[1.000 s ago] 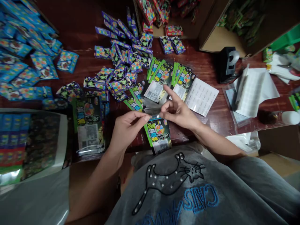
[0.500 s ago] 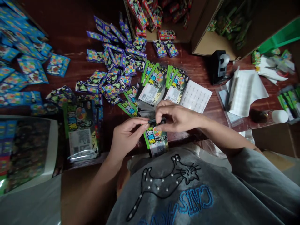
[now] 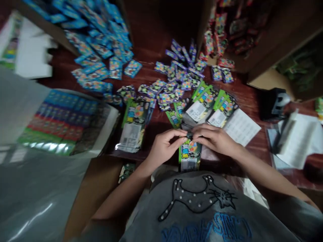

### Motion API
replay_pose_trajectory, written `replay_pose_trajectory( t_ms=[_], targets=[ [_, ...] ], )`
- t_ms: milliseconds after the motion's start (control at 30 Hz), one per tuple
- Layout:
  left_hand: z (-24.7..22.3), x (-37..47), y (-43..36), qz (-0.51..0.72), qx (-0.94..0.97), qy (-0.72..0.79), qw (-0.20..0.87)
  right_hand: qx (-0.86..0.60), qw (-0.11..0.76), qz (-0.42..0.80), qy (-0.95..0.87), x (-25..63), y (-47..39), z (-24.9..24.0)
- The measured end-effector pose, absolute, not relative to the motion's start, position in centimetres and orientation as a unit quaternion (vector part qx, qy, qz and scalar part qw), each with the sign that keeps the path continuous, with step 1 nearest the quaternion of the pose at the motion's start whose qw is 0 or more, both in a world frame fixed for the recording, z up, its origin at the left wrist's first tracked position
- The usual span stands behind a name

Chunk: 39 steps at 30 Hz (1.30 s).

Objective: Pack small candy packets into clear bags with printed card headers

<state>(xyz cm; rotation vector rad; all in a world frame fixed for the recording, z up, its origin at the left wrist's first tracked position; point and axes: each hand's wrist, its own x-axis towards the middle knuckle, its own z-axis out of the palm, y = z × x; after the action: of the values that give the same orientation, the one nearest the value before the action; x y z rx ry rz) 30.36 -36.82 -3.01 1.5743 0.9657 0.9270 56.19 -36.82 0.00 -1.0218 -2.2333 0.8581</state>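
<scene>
A black and green printed candy pouch (image 3: 190,151) hangs upright between my hands near the table's front edge. My left hand (image 3: 170,143) pinches its top edge at the left corner. With thumb and fingers, my right hand (image 3: 212,137) grips the same top edge further right. The fingertips nearly meet and hide part of the pouch's top. Just beyond my hands lie more printed pouches (image 3: 202,104), fanned out, and a white sticker sheet (image 3: 243,127). A stack of filled pouches (image 3: 132,127) lies to the left of my left hand.
Purple candy packets (image 3: 176,77) are heaped beyond the pouches, with blue packets (image 3: 101,47) at far left. A carton of red packets (image 3: 227,30) stands at the back. A tape dispenser (image 3: 275,104) and papers (image 3: 297,141) are on the right. A bin of packed pouches (image 3: 60,117) sits left.
The camera view has swung left, so everything appears further right and more of the bin shows. Both hands still hold the pouch's top edge; the right fingers now lie flatter along it.
</scene>
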Motion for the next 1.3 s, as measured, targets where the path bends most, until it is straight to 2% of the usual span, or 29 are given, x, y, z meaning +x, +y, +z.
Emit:
replay_pose_trajectory(
  t_ms=[100, 233, 300, 433, 500, 667, 933, 1100, 1200, 1300],
  targets=[
    [-2.5, 28.1, -37.6, 0.409, 0.663, 0.421, 0.465, -0.356, 0.261, 0.448, -0.778, 54.0, -34.9, -0.6],
    [-1.9, 24.2, -40.0, 0.440, 0.663, 0.470, 0.382, -0.260, 0.257, 0.518, -0.773, 49.8, -32.0, -0.4],
    [-2.3, 21.8, -41.6, 0.438, 0.692, 0.484, 0.307, -0.232, 0.269, 0.540, -0.763, 47.4, -29.9, 0.2],
    [-5.3, 16.4, -43.6, 0.397, 0.762, 0.509, 0.055, -0.363, 0.360, 0.518, -0.686, 42.2, -23.5, 0.0],
    [-7.2, 14.3, -43.4, 0.333, 0.795, 0.506, -0.011, -0.440, 0.360, 0.472, -0.674, 39.7, -20.5, -1.1],
    [-9.1, 13.4, -41.3, 0.234, 0.821, 0.520, 0.006, -0.535, 0.189, 0.378, -0.732, 36.6, -19.0, -3.4],
    [-9.4, 15.5, -43.6, 0.298, 0.803, 0.515, -0.003, -0.527, 0.001, 0.321, -0.787, 37.9, -23.7, -0.7],
    [-11.0, 15.0, -43.7, 0.270, 0.777, 0.567, 0.041, -0.520, -0.026, 0.304, -0.798, 37.3, -23.3, -0.7],
    [-11.4, 14.9, -42.8, 0.286, 0.766, 0.574, 0.054, -0.505, 0.002, 0.298, -0.810, 36.1, -22.4, -1.7],
    [-10.5, 15.4, -43.0, 0.352, 0.741, 0.566, 0.075, -0.484, 0.047, 0.305, -0.819, 36.5, -22.9, -2.0]
  ],
)
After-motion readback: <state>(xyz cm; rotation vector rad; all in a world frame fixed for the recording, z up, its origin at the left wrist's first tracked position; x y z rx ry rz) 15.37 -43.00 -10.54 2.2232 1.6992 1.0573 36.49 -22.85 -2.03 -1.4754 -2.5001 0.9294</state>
